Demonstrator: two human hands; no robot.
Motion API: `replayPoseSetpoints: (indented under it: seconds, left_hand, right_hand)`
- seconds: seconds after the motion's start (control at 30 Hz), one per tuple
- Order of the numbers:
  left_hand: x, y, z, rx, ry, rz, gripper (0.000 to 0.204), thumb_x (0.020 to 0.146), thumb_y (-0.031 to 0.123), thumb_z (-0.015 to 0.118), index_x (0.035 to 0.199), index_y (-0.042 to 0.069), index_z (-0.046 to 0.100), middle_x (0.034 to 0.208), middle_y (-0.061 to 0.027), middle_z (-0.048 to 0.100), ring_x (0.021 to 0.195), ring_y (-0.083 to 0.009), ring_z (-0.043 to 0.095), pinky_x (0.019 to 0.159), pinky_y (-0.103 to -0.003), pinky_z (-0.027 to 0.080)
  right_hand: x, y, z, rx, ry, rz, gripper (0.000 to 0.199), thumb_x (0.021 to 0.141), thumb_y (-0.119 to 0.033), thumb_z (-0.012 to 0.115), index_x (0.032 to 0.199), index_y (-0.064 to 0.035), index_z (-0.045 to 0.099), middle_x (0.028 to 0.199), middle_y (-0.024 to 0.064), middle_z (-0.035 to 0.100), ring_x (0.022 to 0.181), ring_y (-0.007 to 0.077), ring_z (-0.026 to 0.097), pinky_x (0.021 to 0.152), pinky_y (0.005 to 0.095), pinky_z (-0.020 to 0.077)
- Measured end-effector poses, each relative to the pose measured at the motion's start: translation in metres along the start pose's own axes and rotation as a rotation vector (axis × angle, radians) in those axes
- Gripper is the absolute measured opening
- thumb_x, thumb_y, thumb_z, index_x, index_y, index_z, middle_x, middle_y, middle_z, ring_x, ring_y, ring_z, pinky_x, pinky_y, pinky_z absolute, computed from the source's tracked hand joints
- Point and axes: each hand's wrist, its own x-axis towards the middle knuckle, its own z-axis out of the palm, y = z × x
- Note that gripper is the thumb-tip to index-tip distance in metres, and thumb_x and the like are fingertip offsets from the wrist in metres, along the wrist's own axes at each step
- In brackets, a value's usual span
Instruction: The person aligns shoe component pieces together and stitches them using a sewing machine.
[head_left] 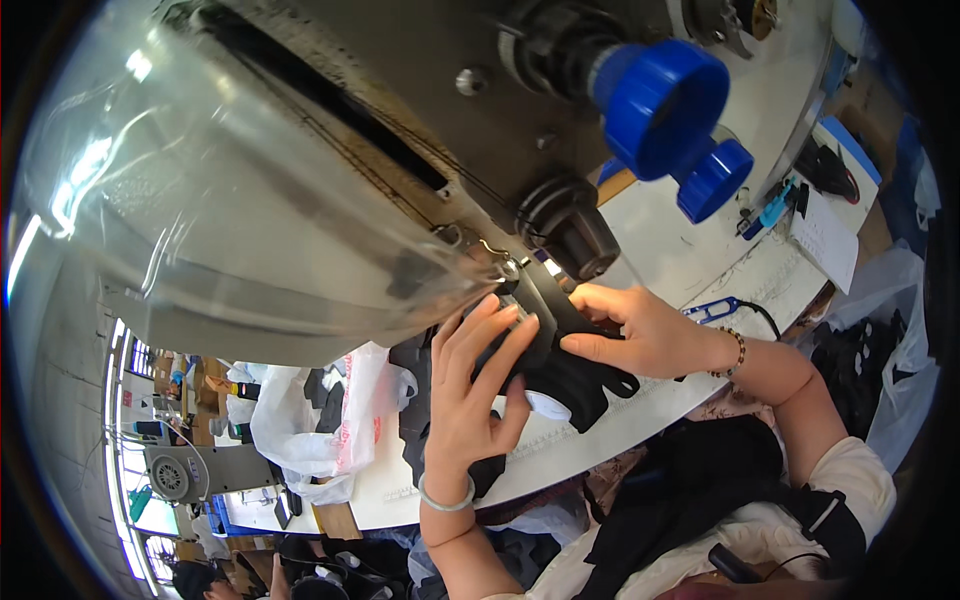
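A sewing machine (400, 90) fills the upper part of the view, its needle area near the middle. Black fabric (575, 385) lies under that area and hangs over towards me. My left hand (470, 385) rests on the fabric left of the needle area, fingers stretched out and slightly spread. On the other side my right hand (635, 330) pinches the fabric's edge between thumb and fingers. Below the hands, a white rounded piece (548, 404) shows beside the black fabric; its kind is unclear. The needle tip and the fabric under it are partly hidden by fingers and machine parts.
A clear plastic sheet (220, 220) covers the upper left. Blue round knobs (715, 180) jut from the machine. Thread snips with a blue handle (712, 309) lie on the white table (660, 240). Plastic bags (310, 420) with dark pieces stand left; other people work farther back.
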Motion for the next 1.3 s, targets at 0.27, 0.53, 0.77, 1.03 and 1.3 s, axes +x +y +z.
replayPoseSetpoints:
  seconds: [0.27,0.53,0.77,1.03,1.3]
  left_hand:
    - [0.001,-0.008,-0.003,0.177,-0.184,0.170,0.062,0.061,-0.002,0.054,0.121,0.011,0.062,0.128,-0.0024,0.057,0.124,-0.0232,0.049,0.103,-0.049,0.035]
    - [0.002,-0.009,0.003,0.248,-0.097,0.186,0.054,0.070,-0.004,0.057,0.120,0.014,0.063,0.125,0.0024,0.058,0.122,-0.0189,0.051,0.100,-0.046,0.039]
    - [0.000,-0.012,-0.003,0.189,-0.114,0.193,0.048,0.074,0.001,0.058,0.120,0.015,0.064,0.124,0.0023,0.060,0.123,-0.0189,0.051,0.100,-0.045,0.038]
    - [0.003,-0.013,-0.006,0.181,-0.145,0.195,0.049,0.073,0.000,0.059,0.120,0.015,0.064,0.124,0.0030,0.059,0.123,-0.0184,0.051,0.095,-0.045,0.040]
    - [0.010,-0.029,-0.005,0.147,-0.111,0.152,0.064,0.060,-0.006,0.060,0.119,0.018,0.065,0.122,0.0048,0.061,0.114,-0.0175,0.056,0.078,-0.033,0.040]
  right_hand:
    - [-0.001,0.011,0.001,0.399,-0.043,-0.015,0.024,0.092,-0.018,0.060,0.107,0.0010,0.056,0.090,0.0034,0.061,0.079,0.0042,0.051,0.068,0.0215,0.0441]
    - [-0.003,0.007,0.000,0.290,0.009,-0.019,0.024,0.091,-0.019,0.062,0.101,0.0020,0.058,0.082,0.0048,0.061,0.073,0.0057,0.050,0.064,0.0224,0.0435]
    - [-0.019,-0.009,0.012,0.241,0.155,-0.029,0.039,0.090,-0.015,0.064,0.114,-0.0010,0.037,0.087,0.0087,0.060,0.086,0.0121,0.061,0.079,0.0268,0.0479]
    - [-0.014,-0.005,0.012,0.236,0.105,-0.047,0.027,0.089,-0.008,0.064,0.101,-0.0041,0.039,0.086,0.0025,0.052,0.078,0.0043,0.050,0.070,0.0213,0.0436]
    - [0.004,0.005,0.012,0.274,0.189,-0.141,0.027,0.089,-0.009,0.064,0.097,-0.0043,0.039,0.082,0.0010,0.047,0.074,0.0039,0.047,0.067,0.0209,0.0423]
